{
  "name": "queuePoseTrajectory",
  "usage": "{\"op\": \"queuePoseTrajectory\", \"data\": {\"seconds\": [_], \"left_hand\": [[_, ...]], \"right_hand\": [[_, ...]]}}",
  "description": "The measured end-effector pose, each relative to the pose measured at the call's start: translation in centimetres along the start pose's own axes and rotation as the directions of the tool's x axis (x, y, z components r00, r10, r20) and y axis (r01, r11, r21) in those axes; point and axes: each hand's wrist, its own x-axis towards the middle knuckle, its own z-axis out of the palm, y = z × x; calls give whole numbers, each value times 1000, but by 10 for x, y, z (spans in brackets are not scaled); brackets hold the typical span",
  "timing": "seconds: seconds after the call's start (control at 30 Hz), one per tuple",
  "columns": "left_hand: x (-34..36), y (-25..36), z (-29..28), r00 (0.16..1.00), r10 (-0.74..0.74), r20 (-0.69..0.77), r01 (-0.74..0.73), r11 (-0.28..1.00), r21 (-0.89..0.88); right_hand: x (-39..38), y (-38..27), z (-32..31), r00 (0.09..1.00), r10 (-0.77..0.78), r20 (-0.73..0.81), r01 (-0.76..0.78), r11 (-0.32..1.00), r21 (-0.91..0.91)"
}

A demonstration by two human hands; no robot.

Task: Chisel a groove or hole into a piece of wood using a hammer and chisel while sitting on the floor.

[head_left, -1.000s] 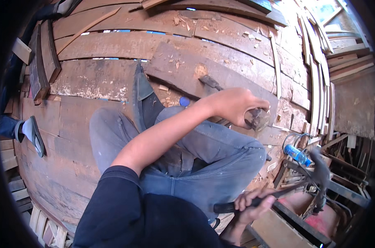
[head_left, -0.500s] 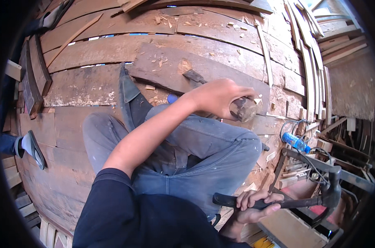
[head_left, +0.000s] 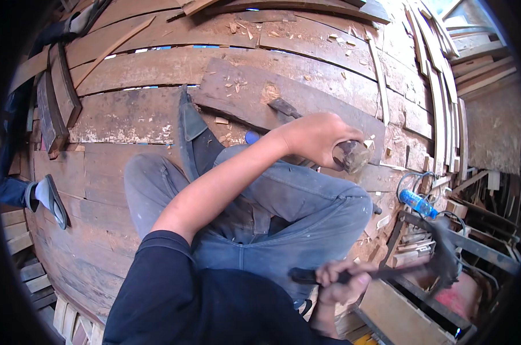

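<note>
Hammer (head_left: 395, 272) leftward, clear of plank edge (head_left: 231, 116)

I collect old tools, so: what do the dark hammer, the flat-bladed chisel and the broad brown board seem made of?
Dark hammer: head probably metal by its dark grey look, finish blurred; handle end black, perhaps rubber.
Flat-bladed chisel: dull, dark blade, likely steel; mottled, rough butt, possibly wood.
Broad brown board: matt wood, with a paler, chipped patch.

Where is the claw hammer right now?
In the head view, the claw hammer is at the lower right, in the right grip, with the blue plastic bottle just above its blurred head in the picture.
</note>
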Motion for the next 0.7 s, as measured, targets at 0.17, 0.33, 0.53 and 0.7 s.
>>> {"op": "queuePoseTrajectory", "data": {"seconds": [0.17,0.33,0.53,0.7], "left_hand": [[-4,-5,1,1000,-26,4,26,999,-30],[-2,0,0,998,-44,40,43,999,25],[-2,-2,2,999,-31,17,30,999,12],[-8,0,9,999,-19,-30,21,997,68]], "right_hand": [[0,-3,0,926,377,37,-375,926,-54],[3,-12,-4,996,-44,-82,46,999,21],[4,5,7,927,375,31,-373,926,-60],[0,19,-12,946,325,10,-325,946,-6]]}}
